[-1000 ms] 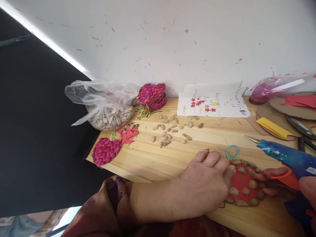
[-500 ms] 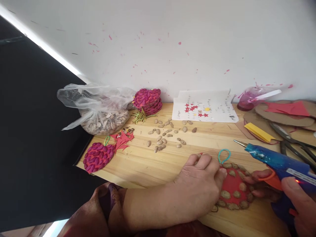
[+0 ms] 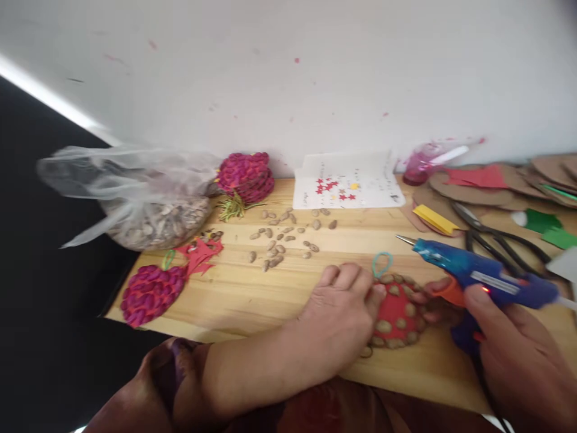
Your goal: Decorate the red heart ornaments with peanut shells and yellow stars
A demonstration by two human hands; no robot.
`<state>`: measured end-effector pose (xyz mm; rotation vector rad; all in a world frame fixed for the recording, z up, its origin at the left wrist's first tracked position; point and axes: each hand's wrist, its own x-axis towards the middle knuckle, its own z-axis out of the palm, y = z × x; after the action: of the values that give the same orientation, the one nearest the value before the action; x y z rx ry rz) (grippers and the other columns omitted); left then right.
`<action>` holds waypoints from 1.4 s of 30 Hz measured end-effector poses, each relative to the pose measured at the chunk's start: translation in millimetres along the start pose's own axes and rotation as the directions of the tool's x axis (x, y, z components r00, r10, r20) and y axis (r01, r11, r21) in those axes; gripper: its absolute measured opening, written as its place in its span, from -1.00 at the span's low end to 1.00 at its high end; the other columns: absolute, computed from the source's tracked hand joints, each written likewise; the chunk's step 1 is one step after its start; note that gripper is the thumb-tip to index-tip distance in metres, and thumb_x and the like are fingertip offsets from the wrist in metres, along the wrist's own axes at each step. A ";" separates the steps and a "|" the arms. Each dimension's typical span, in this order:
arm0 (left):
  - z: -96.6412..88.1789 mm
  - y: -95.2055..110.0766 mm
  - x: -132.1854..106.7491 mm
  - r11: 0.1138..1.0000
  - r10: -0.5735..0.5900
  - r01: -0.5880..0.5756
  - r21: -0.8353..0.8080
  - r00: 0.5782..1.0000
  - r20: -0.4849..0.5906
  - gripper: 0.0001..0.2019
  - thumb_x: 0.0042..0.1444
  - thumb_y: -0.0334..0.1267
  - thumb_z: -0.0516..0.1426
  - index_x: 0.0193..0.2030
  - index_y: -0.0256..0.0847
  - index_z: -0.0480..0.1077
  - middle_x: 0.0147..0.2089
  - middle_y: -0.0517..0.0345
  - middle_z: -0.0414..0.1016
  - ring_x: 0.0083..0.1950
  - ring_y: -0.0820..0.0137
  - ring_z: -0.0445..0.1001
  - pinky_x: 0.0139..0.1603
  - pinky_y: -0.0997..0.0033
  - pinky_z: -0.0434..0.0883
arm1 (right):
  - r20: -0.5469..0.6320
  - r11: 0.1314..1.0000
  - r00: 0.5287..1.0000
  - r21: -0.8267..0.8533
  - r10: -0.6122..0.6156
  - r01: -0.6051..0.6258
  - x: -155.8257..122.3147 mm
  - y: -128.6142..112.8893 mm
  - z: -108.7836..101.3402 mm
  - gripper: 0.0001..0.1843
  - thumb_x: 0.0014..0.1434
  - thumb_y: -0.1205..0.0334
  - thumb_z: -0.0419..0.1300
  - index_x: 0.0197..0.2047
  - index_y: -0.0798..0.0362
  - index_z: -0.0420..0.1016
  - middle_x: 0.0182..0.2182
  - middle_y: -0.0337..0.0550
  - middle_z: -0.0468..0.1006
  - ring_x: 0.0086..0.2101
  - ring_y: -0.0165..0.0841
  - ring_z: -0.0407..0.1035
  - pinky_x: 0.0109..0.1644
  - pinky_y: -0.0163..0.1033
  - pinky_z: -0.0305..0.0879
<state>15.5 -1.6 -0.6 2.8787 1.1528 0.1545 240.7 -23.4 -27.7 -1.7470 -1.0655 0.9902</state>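
Observation:
My right hand point(image 3: 509, 337) is wrapped round a blue hot glue gun point(image 3: 460, 261) with an orange trigger. Its metal nozzle points left, above the wood, and a small red light glows on its body. Below the nozzle lies a red heart-like ornament point(image 3: 391, 313) with peanut shells round its rim and a few inside, plus a turquoise loop point(image 3: 382, 263) at the top. My left hand point(image 3: 340, 313) is closed over the ornament's left edge, thumb on it; what lies under the curled fingers is hidden. Loose peanut shells point(image 3: 276, 261) are scattered beyond the left hand.
At left are a finished-looking magenta ornament point(image 3: 153, 294), red scraps point(image 3: 202, 255) and a plastic bag of shells point(image 3: 157, 222). Behind stand stacked magenta ornaments point(image 3: 246, 177), paper with stars point(image 3: 306, 189) and a pink-stained cup point(image 3: 419, 162). Scissors point(image 3: 491, 231) and cardboard pieces point(image 3: 469, 192) lie right.
The view has turned to the right, so everything sits further left in it. Both hands keep their holds; the glue gun stays over the ornament's right side.

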 end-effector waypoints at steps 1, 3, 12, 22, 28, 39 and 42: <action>-0.5 0.0 0.6 1.000 -0.009 0.009 0.000 1.000 0.006 -0.71 0.35 -0.29 0.05 0.15 -0.27 0.37 0.03 -0.08 0.39 0.08 0.12 0.31 0.04 0.13 0.29 | -0.009 0.997 0.999 0.076 0.033 -0.032 -2.1 -8.0 3.6 -0.65 0.17 -0.25 0.22 -0.44 -0.23 0.60 -0.43 -0.15 0.68 -0.40 -0.03 0.55 -0.30 0.06 0.54; -1.1 -0.9 1.7 1.000 -0.013 0.013 0.001 1.000 0.016 -0.68 0.33 -0.30 0.07 0.19 -0.25 0.37 0.04 -0.07 0.40 0.08 0.11 0.30 0.03 0.12 0.30 | 0.051 0.979 0.998 0.202 0.022 -0.032 -3.6 -14.3 7.8 -0.67 0.15 -0.22 0.27 -0.36 -0.17 0.63 -0.32 -0.16 0.71 -0.33 -0.08 0.56 -0.25 0.00 0.50; 1.0 -1.5 1.2 1.000 -0.001 0.001 0.029 1.000 0.007 -0.66 0.32 -0.28 0.09 0.21 -0.22 0.40 0.04 -0.13 0.41 0.07 0.07 0.31 -0.03 0.08 0.32 | 0.095 0.959 0.995 0.278 0.023 -0.049 -3.6 -2.4 5.4 -0.60 0.23 -0.19 0.23 -0.21 -0.03 0.63 -0.33 -0.17 0.70 -0.37 -0.23 0.52 -0.23 -0.14 0.42; 4.0 -3.5 2.5 1.000 -0.021 0.021 0.016 1.000 0.003 -0.64 0.33 -0.26 0.08 0.23 -0.17 0.39 0.06 -0.12 0.39 0.07 0.09 0.28 -0.04 0.08 0.30 | 0.095 0.961 0.995 0.274 0.011 -0.037 -3.0 -5.6 6.8 -0.56 0.20 -0.23 0.24 -0.25 -0.01 0.63 -0.33 -0.14 0.71 -0.40 -0.24 0.51 -0.25 -0.15 0.44; 10.5 -8.2 0.7 0.997 -0.050 0.049 -0.053 0.998 -0.027 -0.65 0.32 -0.23 0.11 0.23 -0.07 0.41 -0.02 -0.04 0.38 0.05 0.12 0.25 -0.03 0.11 0.26 | 0.090 0.960 0.996 0.278 0.019 -0.043 -3.2 -6.8 6.8 -0.58 0.20 -0.21 0.25 -0.26 0.00 0.62 -0.32 -0.14 0.71 -0.38 -0.25 0.51 -0.23 -0.16 0.44; 18.6 -13.5 -3.0 0.983 -0.118 0.111 -0.147 0.992 -0.044 -0.63 0.33 -0.24 0.12 0.23 0.16 0.41 -0.09 0.06 0.31 0.00 0.18 0.20 -0.06 0.12 0.18 | 0.091 0.964 0.996 0.262 0.017 -0.040 -4.1 -11.8 7.0 -0.56 0.20 -0.23 0.23 -0.29 -0.01 0.61 -0.35 -0.11 0.69 -0.34 -0.20 0.52 -0.20 -0.12 0.44; 18.9 -13.5 -3.5 0.977 -0.139 0.131 -0.168 0.990 -0.037 -0.64 0.34 -0.24 0.10 0.22 0.23 0.42 -0.11 0.08 0.30 -0.02 0.19 0.20 -0.09 0.15 0.16 | 0.091 0.965 0.996 0.258 0.016 -0.039 -4.3 -13.1 7.8 -0.55 0.18 -0.25 0.23 -0.31 -0.02 0.62 -0.38 -0.11 0.68 -0.32 -0.17 0.53 -0.22 -0.11 0.44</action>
<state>5.7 5.9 -20.7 2.6574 1.2734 0.3014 228.7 -21.7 -17.4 -1.5198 -0.9213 1.1784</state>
